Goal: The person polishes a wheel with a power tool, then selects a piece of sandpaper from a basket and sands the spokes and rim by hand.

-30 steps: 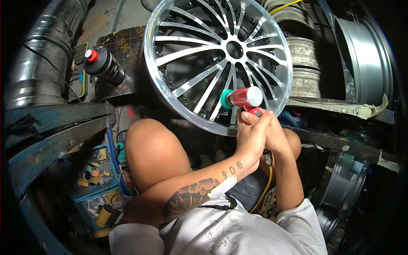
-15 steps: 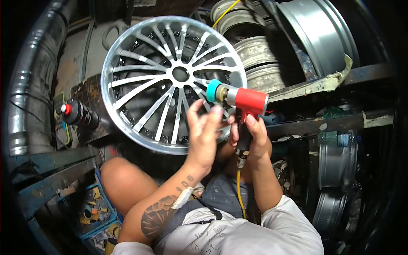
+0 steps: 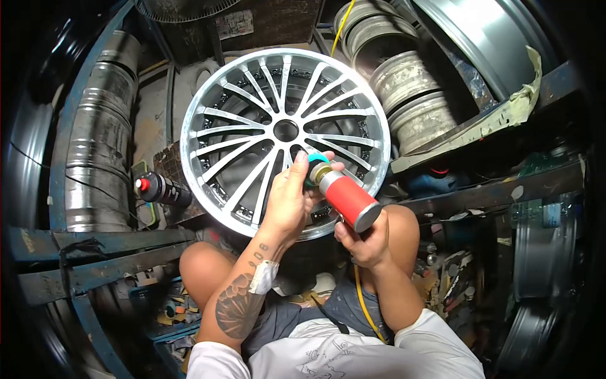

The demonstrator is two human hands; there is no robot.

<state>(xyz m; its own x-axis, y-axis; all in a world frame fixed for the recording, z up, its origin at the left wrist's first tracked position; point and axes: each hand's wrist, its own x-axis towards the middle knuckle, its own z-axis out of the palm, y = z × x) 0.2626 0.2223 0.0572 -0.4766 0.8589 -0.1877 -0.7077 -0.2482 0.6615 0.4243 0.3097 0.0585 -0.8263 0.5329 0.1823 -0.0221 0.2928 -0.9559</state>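
Note:
A red air tool (image 3: 349,201) with a teal pad (image 3: 320,158) at its front end points up and left over a silver multi-spoke wheel (image 3: 285,117). My right hand (image 3: 367,242) is wrapped round the tool's handle, which is mostly hidden beneath the red body. At the front end, my left hand (image 3: 291,197) closes its fingers round the teal pad, thumb on the near side and fingertips showing beyond it. Behind both hands lies the wheel, face up, its lower rim near my knees. A yellow hose (image 3: 366,303) runs down below my right hand.
A black bottle with a red cap (image 3: 165,189) lies left of the wheel. Stacked rims (image 3: 410,79) stand at the upper right, beside a shelf edge with peeling tape (image 3: 505,114). Metal cylinders (image 3: 101,145) line the left. Blue bins (image 3: 173,331) with small pieces are lower left.
My left hand has moved from open beside the tool onto its teal pad. The tool has tilted and come lower, with my right hand still on it. The view has shifted.

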